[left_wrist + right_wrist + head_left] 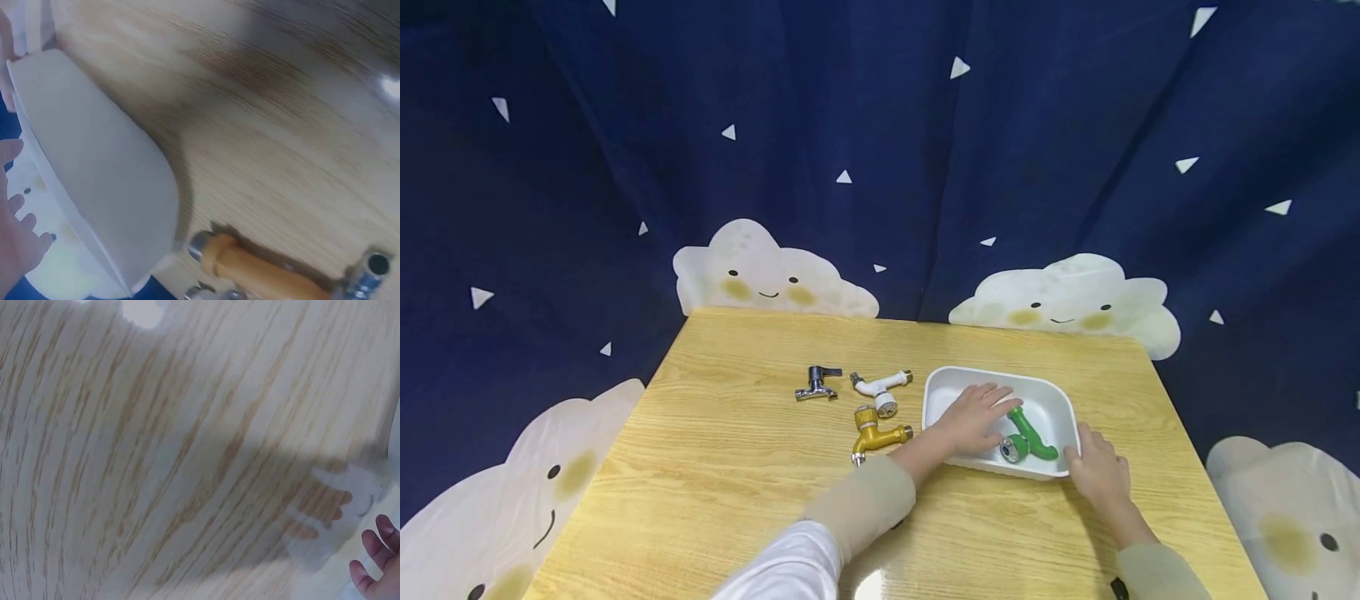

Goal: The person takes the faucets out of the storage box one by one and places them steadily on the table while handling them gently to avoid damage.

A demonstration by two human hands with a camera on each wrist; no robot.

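Observation:
A white plastic basin sits on the table with a green tap lying inside it. My left hand reaches over the basin's left part, fingers spread, beside the green tap and holding nothing. In the left wrist view its fingers stand apart above the rim. At the basin's right end my right hand grips the rim, thumb on the edge and fingers along the outside. Left of the basin lie a yellow tap, a white tap and a chrome tap with a black lever.
All of this is on a light wooden table. A dark blue curtain with white triangles and smiling clouds hangs behind the table's far edge and along its sides. My left forearm passes close by the yellow tap.

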